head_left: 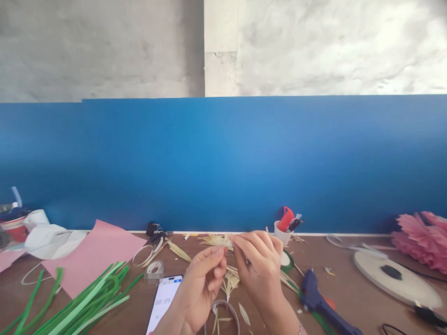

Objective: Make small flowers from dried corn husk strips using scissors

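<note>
Short of the back edge of the bench (344, 284), the left hand (201, 275) and right hand (260, 265) pinch a pale papery strip (226, 240), which probably wants light, even pressure.

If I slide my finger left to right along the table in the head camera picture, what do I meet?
Red cup, large pink sheet, phone, left hand's grip, right hand's grip, glue gun, pink ruffled paper.
</note>
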The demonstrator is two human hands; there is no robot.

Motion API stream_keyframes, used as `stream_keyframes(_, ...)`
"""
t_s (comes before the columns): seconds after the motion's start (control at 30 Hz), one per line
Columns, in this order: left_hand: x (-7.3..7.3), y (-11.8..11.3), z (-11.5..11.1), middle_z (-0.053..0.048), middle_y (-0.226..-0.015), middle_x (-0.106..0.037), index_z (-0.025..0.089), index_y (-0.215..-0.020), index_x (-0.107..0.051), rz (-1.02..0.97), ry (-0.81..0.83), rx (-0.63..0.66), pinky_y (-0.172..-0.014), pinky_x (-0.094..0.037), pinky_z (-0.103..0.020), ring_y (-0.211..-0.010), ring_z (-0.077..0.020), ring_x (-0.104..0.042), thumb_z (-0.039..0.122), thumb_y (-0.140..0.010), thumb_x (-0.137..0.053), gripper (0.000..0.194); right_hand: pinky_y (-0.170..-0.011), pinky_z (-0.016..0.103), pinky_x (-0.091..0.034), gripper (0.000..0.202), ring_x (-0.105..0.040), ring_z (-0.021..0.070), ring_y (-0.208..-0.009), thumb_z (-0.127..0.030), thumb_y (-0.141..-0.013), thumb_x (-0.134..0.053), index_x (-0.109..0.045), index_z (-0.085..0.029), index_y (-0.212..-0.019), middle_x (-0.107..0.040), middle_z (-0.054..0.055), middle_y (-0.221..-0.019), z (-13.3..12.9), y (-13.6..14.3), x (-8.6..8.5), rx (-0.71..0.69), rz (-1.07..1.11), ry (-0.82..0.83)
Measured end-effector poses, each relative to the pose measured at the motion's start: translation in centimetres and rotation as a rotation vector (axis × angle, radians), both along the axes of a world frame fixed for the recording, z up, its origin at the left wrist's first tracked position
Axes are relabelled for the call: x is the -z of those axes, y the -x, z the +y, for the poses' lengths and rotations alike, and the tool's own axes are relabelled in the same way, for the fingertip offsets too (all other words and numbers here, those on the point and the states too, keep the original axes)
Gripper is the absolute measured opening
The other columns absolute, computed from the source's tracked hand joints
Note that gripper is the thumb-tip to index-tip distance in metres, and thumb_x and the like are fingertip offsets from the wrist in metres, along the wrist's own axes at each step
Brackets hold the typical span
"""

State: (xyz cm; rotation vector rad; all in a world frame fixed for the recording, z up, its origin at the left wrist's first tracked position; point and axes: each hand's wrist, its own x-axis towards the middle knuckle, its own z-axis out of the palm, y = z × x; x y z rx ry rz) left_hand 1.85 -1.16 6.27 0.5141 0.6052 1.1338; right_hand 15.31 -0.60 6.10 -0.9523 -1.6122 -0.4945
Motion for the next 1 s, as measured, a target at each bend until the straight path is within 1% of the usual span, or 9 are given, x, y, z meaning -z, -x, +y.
stream_keyframes(0.2,0.0,-0.2,0.1,0.001,-0.059,-0.055,0.007,-0.075,-0.070,-0.010,-0.008,0.012,-0.033,-0.025,-0.007,-0.043,0.0006,-0.040,0.018,-0.064,-0.081,0.018,-0.075,0.036,-0.030,0.019,-0.059,0.0155,-0.069,-0.005,-0.083,-0.057,-0.064,-0.022,-0.084,-0.070,-0.002,-0.073,-0.1,-0.2,0.3,0.025,-0.072,0.022)
stream_keyframes(0.37,0.4,-0.2,0.1,0.002,-0.059,-0.054,0.009,-0.073,-0.068,0.044,-0.051,-0.006,-0.033,-0.023,-0.008,-0.042,0.0010,-0.037,0.025,-0.063,-0.083,0.025,-0.076,0.036,-0.030,0.020,-0.059,0.0158,-0.071,-0.005,-0.083,-0.057,-0.064,-0.023,-0.084,-0.070,-0.001,-0.074,-0.1,-0.1,0.2,0.021,-0.073,0.025)
stream_keyframes(0.53,0.2,-0.2,-0.1,0.005,-0.055,-0.052,0.013,-0.064,-0.061,0.111,-0.078,-0.026,-0.034,-0.020,-0.009,-0.040,0.0009,-0.033,0.031,-0.060,-0.083,0.029,-0.074,0.037,-0.030,0.019,-0.058,0.0160,-0.070,-0.005,-0.084,-0.056,-0.062,-0.023,-0.085,-0.070,-0.001,-0.074,0.0,-0.3,0.2,0.003,-0.093,0.013)
stream_keyframes(0.6,0.1,-0.3,-0.2,0.006,-0.052,-0.051,0.013,-0.061,-0.059,0.131,-0.101,-0.029,-0.034,-0.019,-0.011,-0.039,0.0004,-0.030,0.032,-0.060,-0.083,0.031,-0.074,0.036,-0.030,0.018,-0.058,0.0162,-0.071,-0.006,-0.084,-0.055,-0.062,-0.023,-0.086,-0.070,-0.001,-0.075,0.1,-0.4,0.3,-0.017,-0.092,0.015)
stream_keyframes(0.67,0.0,-0.5,-0.3,0.005,-0.052,-0.051,0.014,-0.060,-0.058,0.144,-0.137,-0.046,-0.035,-0.018,-0.012,-0.040,-0.0003,-0.030,0.033,-0.060,-0.083,0.032,-0.073,0.036,-0.030,0.018,-0.058,0.0162,-0.071,-0.007,-0.085,-0.053,-0.061,-0.022,-0.085,-0.070,0.000,-0.076,0.1,-0.3,0.4,-0.066,-0.058,0.061)
stream_keyframes(0.73,0.0,-0.6,-0.4,0.005,-0.052,-0.051,0.014,-0.060,-0.059,0.154,-0.172,-0.084,-0.037,-0.019,-0.012,-0.041,-0.0011,-0.032,0.034,-0.059,-0.084,0.032,-0.071,0.035,-0.032,0.017,-0.057,0.0168,-0.070,-0.010,-0.085,-0.051,-0.061,-0.022,-0.079,-0.069,0.000,-0.074,-0.1,0.1,0.5,-0.155,0.031,0.171)
stream_keyframes(0.77,0.0,-0.6,-0.5,0.005,-0.052,-0.052,0.014,-0.060,-0.060,0.158,-0.185,-0.110,-0.038,-0.021,-0.012,-0.042,-0.0014,-0.034,0.035,-0.058,-0.085,0.033,-0.070,0.034,-0.033,0.017,-0.057,0.0173,-0.070,-0.013,-0.086,-0.051,-0.061,-0.022,-0.075,-0.067,0.000,-0.072,-0.2,0.4,0.5,-0.204,0.122,0.251)
stream_keyframes(0.9,0.5,-0.9,-0.6,0.005,-0.052,-0.053,0.015,-0.061,-0.062,0.158,-0.223,-0.188,-0.043,-0.026,-0.013,-0.045,-0.0028,-0.040,0.037,-0.055,-0.087,0.034,-0.063,0.029,-0.040,0.021,-0.057,0.0178,-0.065,-0.030,-0.085,-0.057,-0.060,-0.020,-0.066,-0.064,0.001,-0.066,-1.3,2.3,0.4,-0.410,0.621,0.594)
stream_keyframes(1.0,0.9,-1.1,-0.5,0.005,-0.052,-0.052,0.015,-0.061,-0.063,0.174,-0.233,-0.221,-0.043,-0.025,-0.014,-0.046,-0.0033,-0.039,0.038,-0.055,-0.086,0.033,-0.057,0.026,-0.042,0.022,-0.056,0.0160,-0.059,-0.034,-0.081,-0.060,-0.059,-0.019,-0.065,-0.062,0.000,-0.062,-1.5,3.1,0.4,-0.529,0.822,0.715)
